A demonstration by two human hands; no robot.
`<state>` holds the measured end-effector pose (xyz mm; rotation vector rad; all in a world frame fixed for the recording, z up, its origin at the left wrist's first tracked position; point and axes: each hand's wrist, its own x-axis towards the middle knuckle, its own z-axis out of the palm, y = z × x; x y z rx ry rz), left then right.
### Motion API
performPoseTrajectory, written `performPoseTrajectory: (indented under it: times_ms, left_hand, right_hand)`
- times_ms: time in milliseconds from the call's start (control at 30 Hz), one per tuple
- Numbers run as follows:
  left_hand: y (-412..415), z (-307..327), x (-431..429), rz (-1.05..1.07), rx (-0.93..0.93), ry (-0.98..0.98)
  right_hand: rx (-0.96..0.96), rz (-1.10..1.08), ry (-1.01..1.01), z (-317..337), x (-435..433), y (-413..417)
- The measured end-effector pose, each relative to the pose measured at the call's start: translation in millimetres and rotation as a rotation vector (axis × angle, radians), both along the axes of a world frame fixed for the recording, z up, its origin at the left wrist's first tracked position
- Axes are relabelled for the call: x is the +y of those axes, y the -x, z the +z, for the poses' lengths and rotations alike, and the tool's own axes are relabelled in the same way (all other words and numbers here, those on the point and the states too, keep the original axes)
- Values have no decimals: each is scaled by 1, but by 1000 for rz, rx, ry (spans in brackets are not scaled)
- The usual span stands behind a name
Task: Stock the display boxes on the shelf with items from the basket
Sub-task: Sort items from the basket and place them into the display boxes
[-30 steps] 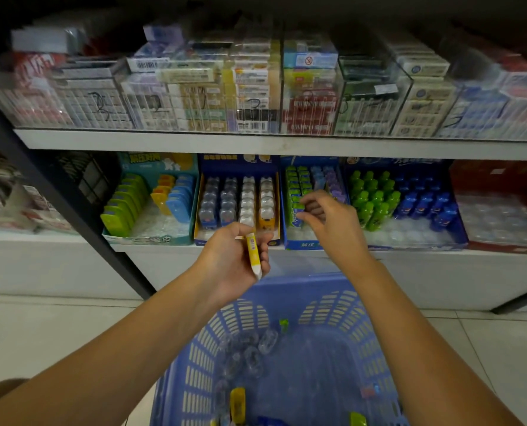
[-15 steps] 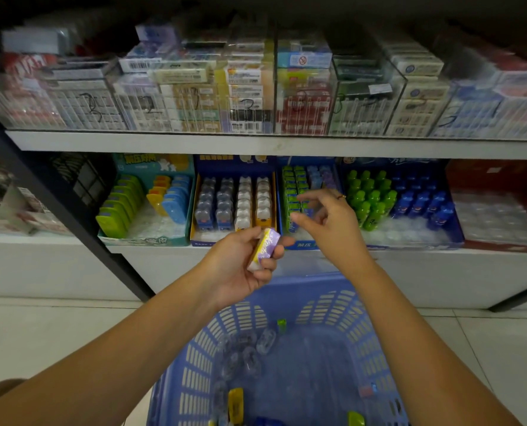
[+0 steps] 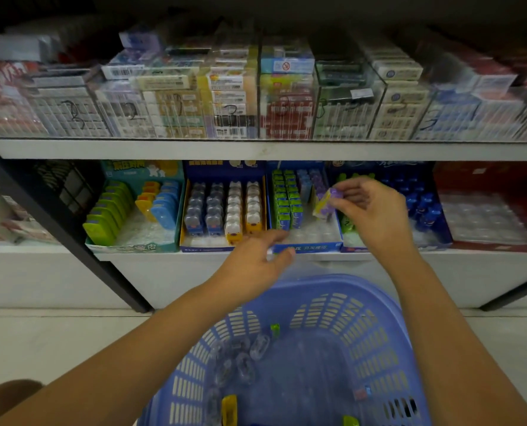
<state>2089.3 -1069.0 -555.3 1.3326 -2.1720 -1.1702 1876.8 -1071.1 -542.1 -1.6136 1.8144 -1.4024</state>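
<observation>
My right hand point(image 3: 370, 210) pinches a small purple and yellow item point(image 3: 325, 202) over the right side of a blue display box point(image 3: 310, 248) that holds rows of green and purple items. My left hand point(image 3: 256, 259) hovers empty just below that box's front edge, fingers loosely spread. A blue plastic basket point(image 3: 379, 330) sits below my arms, holding several clear packets point(image 3: 240, 358), a yellow item point(image 3: 229, 408) and small green pieces.
Left of the target box stand a box of bear-shaped items point(image 3: 222, 210) and a teal box point(image 3: 133, 210) with green, orange and blue items. To the right are a box of blue bottles point(image 3: 422, 207) and a red box point(image 3: 496, 216). An upper shelf point(image 3: 256, 149) overhangs with stacked packs.
The purple and yellow item passed from my left hand to my right hand, which carried it up over the display box. My left hand opened and dropped toward the box's front edge.
</observation>
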Motion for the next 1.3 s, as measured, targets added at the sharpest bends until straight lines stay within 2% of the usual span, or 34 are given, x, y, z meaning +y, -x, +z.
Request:
performPoseTrajectory:
  times_ms: [133, 433, 567, 633, 700, 800, 900, 967, 1033, 1100, 1233, 1300]
  left_hand:
    - [-2, -15, 1, -230, -266, 276]
    - [2, -28, -6, -328, -419, 351]
    - [4, -27, -9, -336, -435, 359]
    - [5, -27, -10, -338, -440, 356]
    - [5, -28, -11, -344, -447, 368]
    - [4, -28, -10, -349, -461, 366]
    - [3, -27, -4, -309, -359, 357]
    - [4, -32, 4, -261, -222, 414]
    - [7, -45, 16, -233, -169, 396]
    - [7, -70, 33, -224, -213, 262]
    - [-9, -132, 64, -385, -616, -18]
    - [-18, -158, 78, -410, -739, -137]
  right_hand:
    - [157, -24, -33, -14, -6, 14]
    - [322, 14, -31, -24, -17, 16]
    - [253, 18, -103, -35, -22, 17]
    - [239, 1, -68, -40, -22, 14]
    - [262, -19, -51, -40, -24, 11]
    - [346, -11, -129, -35, -23, 9]
    - [463, 9, -179, -27, -11, 6]
    - [390, 24, -175, -21, 4, -2]
    - [339, 139, -306, -25, 22, -16]
    - [447, 348, -558, -46, 41, -31]
    - [807, 696, -1107, -128, 92, -49]
    - [894, 799, -1302, -171, 119, -45]
